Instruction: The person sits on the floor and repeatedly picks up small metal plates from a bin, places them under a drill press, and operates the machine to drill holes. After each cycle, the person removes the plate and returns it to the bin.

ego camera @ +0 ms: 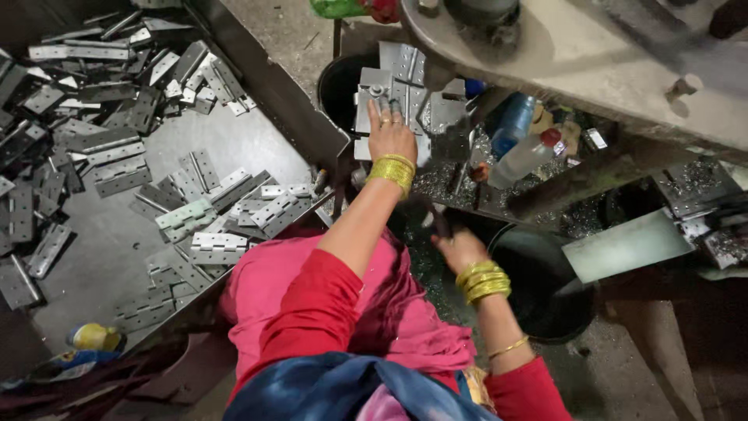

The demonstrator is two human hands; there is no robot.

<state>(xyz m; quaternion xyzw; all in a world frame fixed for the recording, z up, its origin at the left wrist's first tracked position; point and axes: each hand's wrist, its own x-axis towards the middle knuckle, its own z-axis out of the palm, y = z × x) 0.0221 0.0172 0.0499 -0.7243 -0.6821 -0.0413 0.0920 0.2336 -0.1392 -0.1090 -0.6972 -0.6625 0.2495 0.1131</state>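
A big dark tray [234,140] fills the left, strewn with grey metal hinges [214,245], too many to count, piled thick at the far left and looser toward the near right. Far right runs one pale curved machine table [592,70]; below it stand two black buckets, one [545,288] near right and one [339,86] farther off beside the tray's corner. One clear plastic bottle [522,160] with a red cap lies among metal shavings at centre right. The stack of hinges [401,78] sits at far centre, over the farther bucket's rim: flat, silvery leaves with rows of screw holes, fanned unevenly. The left hand [391,132] lies on top of it, fingers [382,105] spread flat and pressing down rather than curled, the stack showing beyond and to both sides of the fingertips. The right hand [460,249], nearer and lower, is blurred; its fingers seem curled around something dark, though I cannot tell what. Each wrist wears a band of gold bangles.
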